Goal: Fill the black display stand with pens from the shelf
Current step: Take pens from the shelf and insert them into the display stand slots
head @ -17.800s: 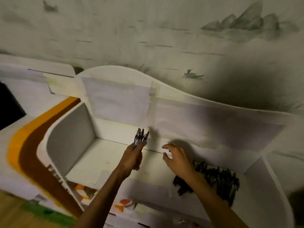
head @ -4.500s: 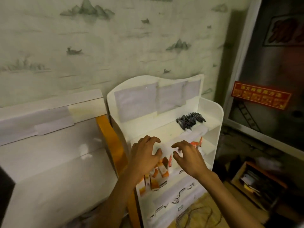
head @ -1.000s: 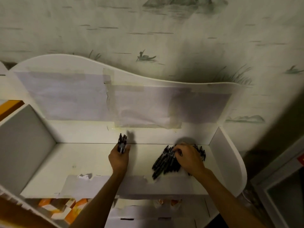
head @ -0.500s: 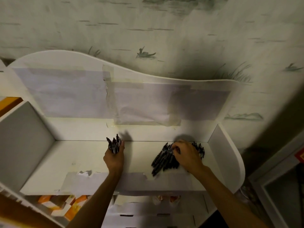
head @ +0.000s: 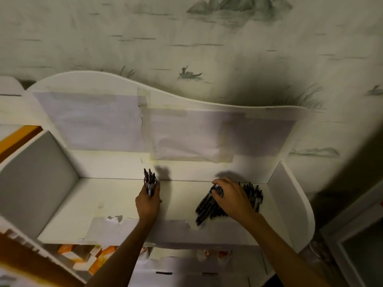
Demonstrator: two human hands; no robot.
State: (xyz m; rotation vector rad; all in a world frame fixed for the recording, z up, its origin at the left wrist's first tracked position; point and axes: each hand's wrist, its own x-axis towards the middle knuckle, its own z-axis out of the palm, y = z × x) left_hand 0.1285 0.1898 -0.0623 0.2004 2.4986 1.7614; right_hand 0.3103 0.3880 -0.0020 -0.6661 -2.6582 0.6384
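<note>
The white shelf (head: 62, 206) is cut off at 7 o'clock; small orange boxes (head: 97, 257) below it are blurred. At 3 o'clock on it lies the pen pile (head: 209, 206), half hidden by the right hand (head: 232, 198), fingers curled onto the pens. The left hand (head: 148, 200) grips an upright pen bundle (head: 149, 180).

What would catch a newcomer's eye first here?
The dark pile of pens on the right of the white shelf, with the right hand reaching into it. Next, the left hand at mid-shelf gripping a bundle of pens upright.
</note>
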